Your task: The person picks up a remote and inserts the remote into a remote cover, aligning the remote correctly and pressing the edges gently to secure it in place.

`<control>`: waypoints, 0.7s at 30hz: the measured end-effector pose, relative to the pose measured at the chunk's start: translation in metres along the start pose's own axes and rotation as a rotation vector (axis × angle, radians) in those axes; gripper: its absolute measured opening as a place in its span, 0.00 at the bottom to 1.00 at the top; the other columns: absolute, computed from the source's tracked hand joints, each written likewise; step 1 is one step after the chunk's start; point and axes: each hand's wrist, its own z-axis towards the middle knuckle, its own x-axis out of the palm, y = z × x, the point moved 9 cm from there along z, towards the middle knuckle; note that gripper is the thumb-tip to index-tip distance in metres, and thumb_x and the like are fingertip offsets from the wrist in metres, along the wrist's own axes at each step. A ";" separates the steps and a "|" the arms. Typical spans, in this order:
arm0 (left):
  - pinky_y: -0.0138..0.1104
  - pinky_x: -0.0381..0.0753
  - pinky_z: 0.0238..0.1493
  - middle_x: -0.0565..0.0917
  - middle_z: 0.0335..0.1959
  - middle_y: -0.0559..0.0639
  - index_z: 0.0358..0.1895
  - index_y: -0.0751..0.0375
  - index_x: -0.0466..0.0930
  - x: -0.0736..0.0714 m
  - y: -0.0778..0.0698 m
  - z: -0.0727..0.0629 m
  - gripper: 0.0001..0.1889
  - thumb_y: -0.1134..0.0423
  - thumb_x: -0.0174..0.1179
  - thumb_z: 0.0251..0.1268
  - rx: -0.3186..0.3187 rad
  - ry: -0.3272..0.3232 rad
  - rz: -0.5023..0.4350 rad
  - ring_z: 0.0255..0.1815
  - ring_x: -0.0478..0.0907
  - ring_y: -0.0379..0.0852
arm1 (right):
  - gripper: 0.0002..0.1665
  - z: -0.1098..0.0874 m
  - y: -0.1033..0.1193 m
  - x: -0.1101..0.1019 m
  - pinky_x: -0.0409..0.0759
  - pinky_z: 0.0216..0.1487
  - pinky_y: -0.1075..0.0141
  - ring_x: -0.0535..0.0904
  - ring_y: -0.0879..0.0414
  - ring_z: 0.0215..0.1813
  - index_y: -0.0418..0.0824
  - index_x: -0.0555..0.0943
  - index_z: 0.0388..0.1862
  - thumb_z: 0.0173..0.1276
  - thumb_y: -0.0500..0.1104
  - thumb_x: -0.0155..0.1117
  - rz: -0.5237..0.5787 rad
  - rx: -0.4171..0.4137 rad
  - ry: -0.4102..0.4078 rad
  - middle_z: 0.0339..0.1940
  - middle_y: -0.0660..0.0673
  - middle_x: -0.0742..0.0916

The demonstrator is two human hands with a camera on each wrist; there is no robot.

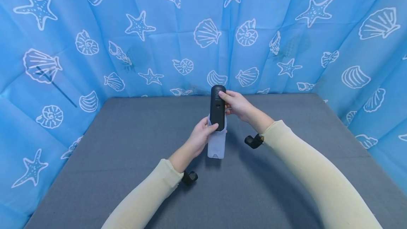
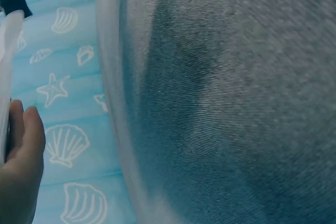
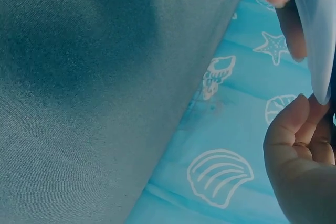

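Observation:
A long black remote control (image 1: 217, 110) with rounded ends stands partway inside a pale translucent sleeve (image 1: 216, 145), its lower end hidden there. Small print and a little slot show on its near face. My left hand (image 1: 201, 135) grips the sleeve near its mouth, the thumb lying across the remote's lower part. Higher up, my right hand (image 1: 238, 106) pinches the remote from the right, thumb on its face. In the right wrist view the sleeve (image 3: 317, 30) comes down close to my right fingers. At the left wrist view's edge, my left hand (image 2: 23, 166) is partly cut off.
A grey cloth-covered table (image 1: 143, 130) lies beneath both hands. Behind it and along the sides hangs a blue curtain (image 1: 178, 45) with white shells and starfish. Black wrist mounts (image 1: 253, 141) stick out below both sleeve cuffs.

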 end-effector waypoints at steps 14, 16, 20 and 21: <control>0.47 0.67 0.63 0.72 0.61 0.63 0.64 0.71 0.61 -0.016 -0.008 0.000 0.20 0.60 0.43 0.80 0.072 -0.130 0.023 0.60 0.71 0.52 | 0.23 -0.014 -0.003 -0.001 0.77 0.41 0.64 0.76 0.53 0.39 0.32 0.72 0.58 0.78 0.49 0.49 -0.072 -0.008 -0.018 0.40 0.43 0.79; 0.46 0.68 0.62 0.72 0.60 0.62 0.64 0.70 0.61 -0.018 -0.010 -0.001 0.19 0.60 0.43 0.80 0.083 -0.139 0.032 0.58 0.71 0.50 | 0.17 -0.022 -0.006 -0.003 0.76 0.36 0.65 0.74 0.55 0.33 0.31 0.74 0.48 0.77 0.47 0.52 -0.111 -0.016 -0.043 0.32 0.45 0.78; 0.47 0.68 0.62 0.72 0.60 0.61 0.65 0.69 0.60 -0.020 -0.012 -0.002 0.20 0.59 0.44 0.80 0.099 -0.149 0.046 0.58 0.71 0.50 | 0.13 -0.037 -0.013 0.004 0.72 0.34 0.63 0.71 0.53 0.28 0.34 0.74 0.37 0.75 0.44 0.55 -0.218 -0.023 -0.009 0.21 0.47 0.75; 0.48 0.68 0.62 0.71 0.60 0.61 0.65 0.69 0.60 -0.020 -0.013 -0.002 0.20 0.59 0.44 0.80 0.105 -0.150 0.048 0.58 0.71 0.50 | 0.13 -0.040 -0.014 0.007 0.71 0.34 0.62 0.71 0.52 0.27 0.34 0.74 0.35 0.75 0.44 0.55 -0.241 -0.021 0.006 0.20 0.48 0.75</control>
